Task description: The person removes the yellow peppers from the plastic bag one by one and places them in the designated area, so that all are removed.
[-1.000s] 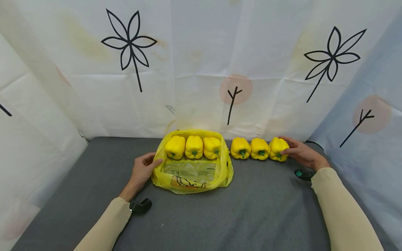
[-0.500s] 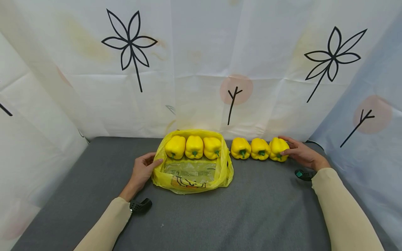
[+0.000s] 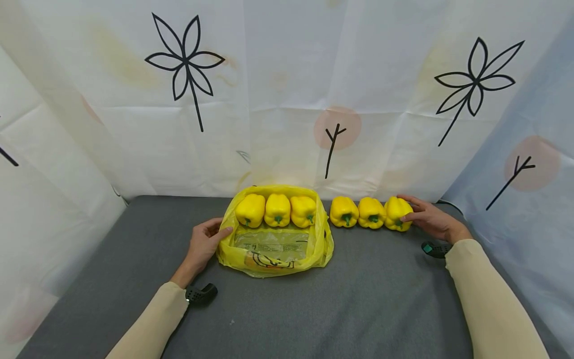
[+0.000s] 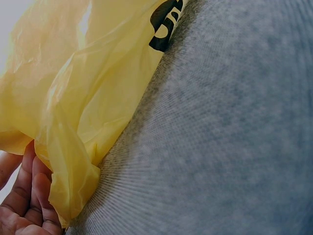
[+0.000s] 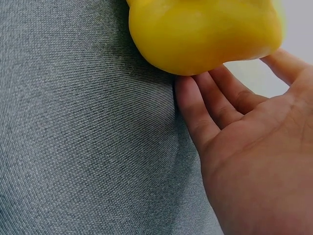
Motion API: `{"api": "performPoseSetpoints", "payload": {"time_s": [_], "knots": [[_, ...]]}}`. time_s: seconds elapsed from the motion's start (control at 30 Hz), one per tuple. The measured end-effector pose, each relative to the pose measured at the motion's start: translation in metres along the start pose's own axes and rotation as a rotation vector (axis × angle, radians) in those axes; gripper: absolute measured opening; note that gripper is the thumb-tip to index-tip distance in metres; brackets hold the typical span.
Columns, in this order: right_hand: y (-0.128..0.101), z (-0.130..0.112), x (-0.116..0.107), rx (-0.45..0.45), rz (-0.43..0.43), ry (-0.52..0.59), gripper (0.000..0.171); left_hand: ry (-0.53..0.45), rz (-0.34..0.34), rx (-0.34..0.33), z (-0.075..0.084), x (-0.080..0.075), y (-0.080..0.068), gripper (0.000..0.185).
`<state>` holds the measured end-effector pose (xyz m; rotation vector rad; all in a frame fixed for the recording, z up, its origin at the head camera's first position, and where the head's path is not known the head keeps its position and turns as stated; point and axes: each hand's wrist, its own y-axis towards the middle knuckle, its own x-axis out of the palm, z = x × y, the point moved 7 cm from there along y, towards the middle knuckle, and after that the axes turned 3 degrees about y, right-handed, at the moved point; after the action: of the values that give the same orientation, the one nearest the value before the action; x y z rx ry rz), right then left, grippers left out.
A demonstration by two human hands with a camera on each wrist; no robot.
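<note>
A yellow plastic bag (image 3: 320, 249) lies with its mouth spread wide, and three yellow bell peppers (image 3: 277, 210) sit side by side at its back. My left hand (image 3: 205, 245) pinches the bag's left rim, thumb over the edge and fingers outside. In the left wrist view, those curled fingers (image 4: 39, 196) show against the crumpled yellow film. Right of the bag, three more bell peppers stand in a row. My right hand (image 3: 432, 219) grips the rightmost bell pepper (image 3: 395, 212), thumb at its front and fingers behind. The right wrist view shows fingertips at that pepper's underside.
A grey cloth-covered table (image 3: 278, 319) spreads beneath everything. Behind it hangs a white curtain (image 3: 287, 89) with printed flowers, and curtains stand at both sides. The two other loose peppers (image 3: 357, 212) sit between the bag and my right hand.
</note>
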<state>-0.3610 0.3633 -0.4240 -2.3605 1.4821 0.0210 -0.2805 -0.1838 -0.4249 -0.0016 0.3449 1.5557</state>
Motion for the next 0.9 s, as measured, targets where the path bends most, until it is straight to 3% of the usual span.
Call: {"api": "performPoseSetpoints", "payload": {"time_s": [0.9], "knots": [[0.0033,0.0035,-0.0018,0.014,0.021,0.007,0.085,0.008,-0.003,0.012,0.005,-0.0001,-0.0009,0.034]]}}
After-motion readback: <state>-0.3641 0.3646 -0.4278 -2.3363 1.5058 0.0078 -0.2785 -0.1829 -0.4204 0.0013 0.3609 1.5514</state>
